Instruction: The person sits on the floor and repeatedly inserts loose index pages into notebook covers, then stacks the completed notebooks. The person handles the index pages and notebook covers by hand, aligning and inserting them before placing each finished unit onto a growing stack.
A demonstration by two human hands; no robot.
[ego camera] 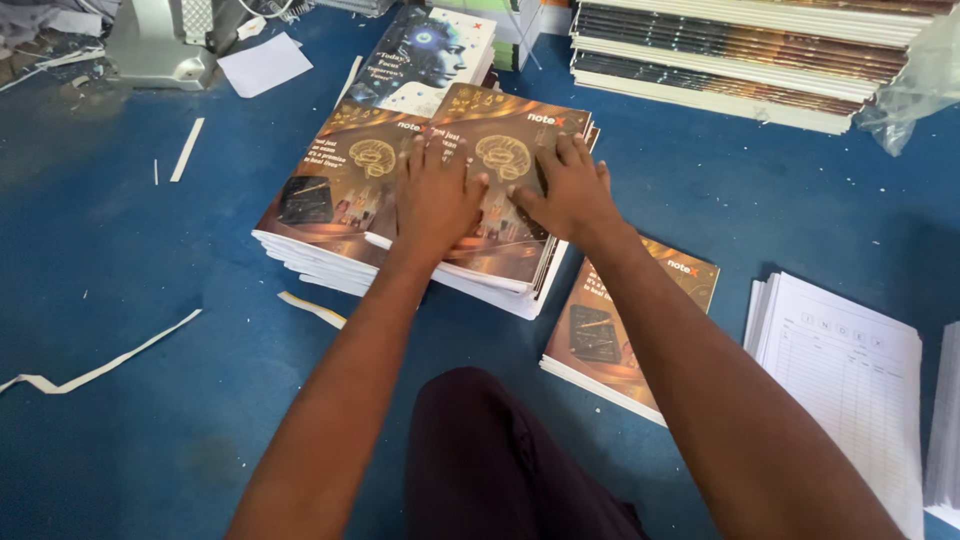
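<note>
Both of my hands lie flat on a stack of brown-and-gold covered notebooks (500, 150) on the blue floor. My left hand (436, 195) presses on the left part of the top cover, fingers spread. My right hand (570, 190) presses on its right part, fingers apart. Under and to the left sits a second stack of the same notebooks (320, 200). A single brown notebook (620, 330) lies under my right forearm.
A pile of printed white sheets (850, 370) lies at the right. Tall stacks of notebooks (740, 60) stand at the back right, a blue-covered notebook (425, 60) behind the stack. Paper strips (100, 365) litter the floor at the left. My dark-clothed knee (490, 450) is below.
</note>
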